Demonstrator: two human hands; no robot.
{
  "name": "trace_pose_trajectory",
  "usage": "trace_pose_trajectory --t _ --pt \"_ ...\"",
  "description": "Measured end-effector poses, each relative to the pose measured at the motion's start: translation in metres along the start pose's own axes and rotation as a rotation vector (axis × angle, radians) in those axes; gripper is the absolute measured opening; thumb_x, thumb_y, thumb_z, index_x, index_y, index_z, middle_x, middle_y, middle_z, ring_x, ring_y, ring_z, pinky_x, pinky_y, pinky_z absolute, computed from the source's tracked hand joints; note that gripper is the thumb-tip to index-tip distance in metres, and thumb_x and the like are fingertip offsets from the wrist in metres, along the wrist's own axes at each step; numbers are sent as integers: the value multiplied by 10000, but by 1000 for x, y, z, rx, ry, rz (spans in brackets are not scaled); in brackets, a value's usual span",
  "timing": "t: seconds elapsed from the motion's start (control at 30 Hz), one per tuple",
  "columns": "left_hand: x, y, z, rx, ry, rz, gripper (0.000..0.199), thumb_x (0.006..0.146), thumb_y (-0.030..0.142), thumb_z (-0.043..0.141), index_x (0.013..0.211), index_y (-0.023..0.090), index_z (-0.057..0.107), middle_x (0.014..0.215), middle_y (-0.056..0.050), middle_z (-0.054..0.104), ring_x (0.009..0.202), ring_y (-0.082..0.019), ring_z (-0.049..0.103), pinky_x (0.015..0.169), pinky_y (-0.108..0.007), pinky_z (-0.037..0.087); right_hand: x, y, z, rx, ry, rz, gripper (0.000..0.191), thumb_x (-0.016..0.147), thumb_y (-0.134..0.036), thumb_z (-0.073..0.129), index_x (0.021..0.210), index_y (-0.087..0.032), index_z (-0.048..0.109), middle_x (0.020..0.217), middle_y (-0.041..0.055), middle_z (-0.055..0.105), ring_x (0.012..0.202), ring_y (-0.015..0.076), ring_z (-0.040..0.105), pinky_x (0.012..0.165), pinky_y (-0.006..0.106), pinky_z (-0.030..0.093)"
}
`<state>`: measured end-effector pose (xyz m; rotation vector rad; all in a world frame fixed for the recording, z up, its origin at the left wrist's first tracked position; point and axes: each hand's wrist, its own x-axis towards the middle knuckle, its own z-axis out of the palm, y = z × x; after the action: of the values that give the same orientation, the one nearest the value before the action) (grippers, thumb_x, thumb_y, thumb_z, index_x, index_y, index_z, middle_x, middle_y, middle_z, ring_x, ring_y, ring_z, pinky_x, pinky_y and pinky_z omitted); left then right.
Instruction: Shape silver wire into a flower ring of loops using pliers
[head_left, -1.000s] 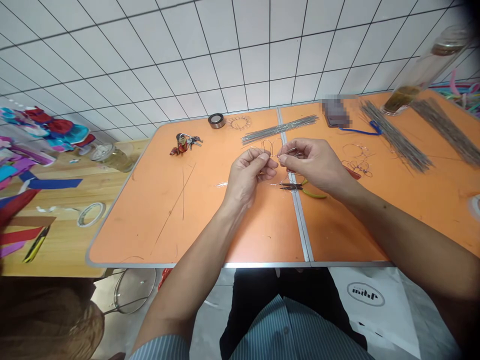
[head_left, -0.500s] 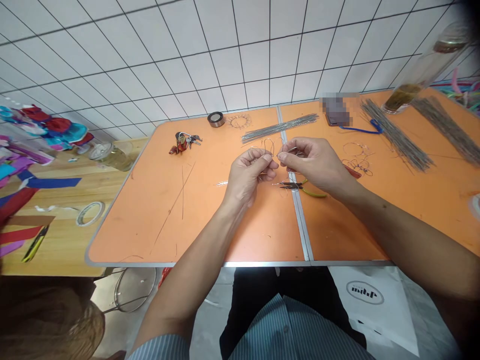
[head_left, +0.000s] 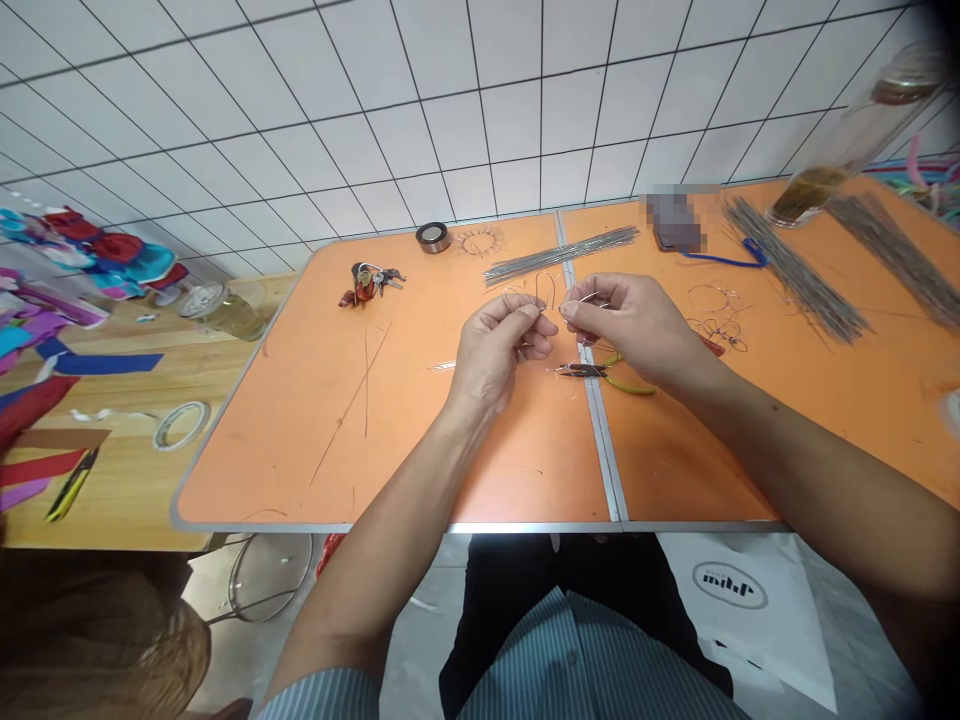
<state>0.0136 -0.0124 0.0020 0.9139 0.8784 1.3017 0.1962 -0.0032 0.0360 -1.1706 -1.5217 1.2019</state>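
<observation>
My left hand (head_left: pixel 499 345) and my right hand (head_left: pixel 626 320) face each other above the middle of the orange table, thumbs pinched to fingers. A thin wire (head_left: pixel 553 290), bent into a narrow upright loop, rises from the left fingertips. Wire also shows between the right thumb and fingers; whether both hands hold the same piece I cannot tell. Just below the fingers lie pliers (head_left: pixel 630 388) with yellow handles and dark jaws, across the table's metal seam. Behind the hands rests a bundle of straight wires (head_left: pixel 562 254).
Bent wire loops (head_left: pixel 720 330) and another wire bundle (head_left: pixel 799 270) lie to the right, near a phone (head_left: pixel 673 225) and a glass bottle (head_left: pixel 810 195). At the back left are a tape roll (head_left: pixel 433 237) and keys (head_left: pixel 369 285). A wooden table (head_left: pixel 150 400) adjoins on the left.
The wire loop at my left fingertips has opened slightly and shifted a little to the right. My right hand has moved very slightly right; both pinches are kept.
</observation>
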Motion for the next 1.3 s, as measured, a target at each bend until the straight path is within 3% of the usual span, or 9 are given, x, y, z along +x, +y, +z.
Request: trace_pose_trajectory --t 0.37,0.63,1.03,1.3 --pt "2 1 -1 6 -17 -51 279 829 412 899 862 196 726 768 -5 751 578 -91 641 564 -219 527 0 0 -2 -3 -3 -5 163 847 -288 871 805 -230 724 776 12 658 716 162 587 709 345 535" --pt "0 3 0 44 -3 -55 317 756 373 944 816 193 691 743 -5 747 564 -89 636 518 -203 492 0 0 0 -21 -12 -7 163 852 -276 865 807 -223 718 775 9 661 704 156 574 703 340 519" --pt "4 -6 6 107 74 32 217 833 291 838 747 207 658 622 32 672 449 -70 520 447 -219 388 3 9 2 -104 -11 -85 130 867 -290 812 817 -223 712 785 3 667 700 155 574 688 339 468" --pt "3 -6 3 109 61 39 219 864 289 847 767 201 672 653 20 687 494 -79 567 493 -215 444 2 8 3 -132 20 -107 98 891 -258 789 827 -222 724 810 9 678 720 159 588 687 342 469"
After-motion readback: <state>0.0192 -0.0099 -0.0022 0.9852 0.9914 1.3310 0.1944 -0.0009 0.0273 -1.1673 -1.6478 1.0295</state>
